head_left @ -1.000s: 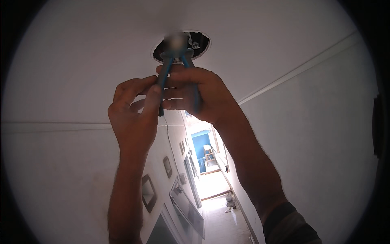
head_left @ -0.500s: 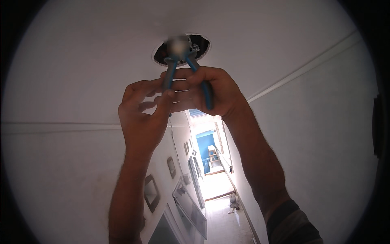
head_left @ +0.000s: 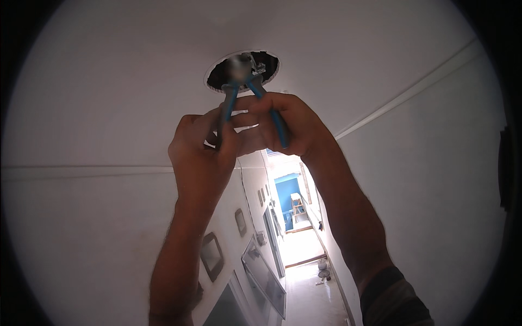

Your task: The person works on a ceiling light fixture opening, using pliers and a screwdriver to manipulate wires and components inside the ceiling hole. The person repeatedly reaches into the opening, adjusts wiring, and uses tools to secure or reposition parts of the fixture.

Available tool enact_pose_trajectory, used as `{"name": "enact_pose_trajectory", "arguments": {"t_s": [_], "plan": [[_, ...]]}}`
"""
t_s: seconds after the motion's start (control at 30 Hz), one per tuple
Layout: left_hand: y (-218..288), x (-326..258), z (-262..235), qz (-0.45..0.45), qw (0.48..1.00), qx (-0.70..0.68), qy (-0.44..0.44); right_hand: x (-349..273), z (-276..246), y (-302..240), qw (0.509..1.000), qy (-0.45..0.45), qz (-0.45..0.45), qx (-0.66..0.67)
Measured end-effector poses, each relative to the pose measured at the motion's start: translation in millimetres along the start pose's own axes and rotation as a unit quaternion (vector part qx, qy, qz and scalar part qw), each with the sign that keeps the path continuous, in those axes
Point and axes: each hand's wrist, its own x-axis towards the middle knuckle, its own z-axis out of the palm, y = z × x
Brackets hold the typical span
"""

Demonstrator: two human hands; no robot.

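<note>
Overhead, I hold a pair of pliers (head_left: 279, 126) with blue and grey handles, which point up toward a round hole (head_left: 217, 75) in the white ceiling. My left hand (head_left: 200, 145) is closed on the left handle, with the thumb along its lower end. My right hand (head_left: 296, 120) grips the right handle, which lies across the palm, and its other fingers stretch behind toward the left one. The handles stand spread apart. A blur at the hole hides the pliers' jaws and whatever they touch; some metal bits (head_left: 261, 67) show inside the hole.
White walls rise on both sides below the ceiling. Framed openings (head_left: 212, 255) and a tilted glazed panel (head_left: 265, 277) line the left wall. Down the bright corridor (head_left: 303, 247) are a wooden stepladder (head_left: 297, 204) and a blue wall (head_left: 287, 190). Small items (head_left: 323, 271) sit on the floor.
My left hand has moved a little right, and its fingers have drawn in around the left handle. The right hand keeps its grip. The view has shifted slightly.
</note>
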Motion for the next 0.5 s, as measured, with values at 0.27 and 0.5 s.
{"name": "enact_pose_trajectory", "arguments": {"t_s": [0.27, 0.5], "plan": [[0.8, 10.8, -4.9, 0.031, 0.998, 0.033, 0.051, 7.9, 11.1, -5.8, 0.999, -0.014, -0.032, -0.016], [-1.1, 15.2, -18.6, -0.016, 0.998, 0.04, 0.044, 25.0, 28.0, 17.0, 0.993, 0.037, -0.089, 0.064]]}}
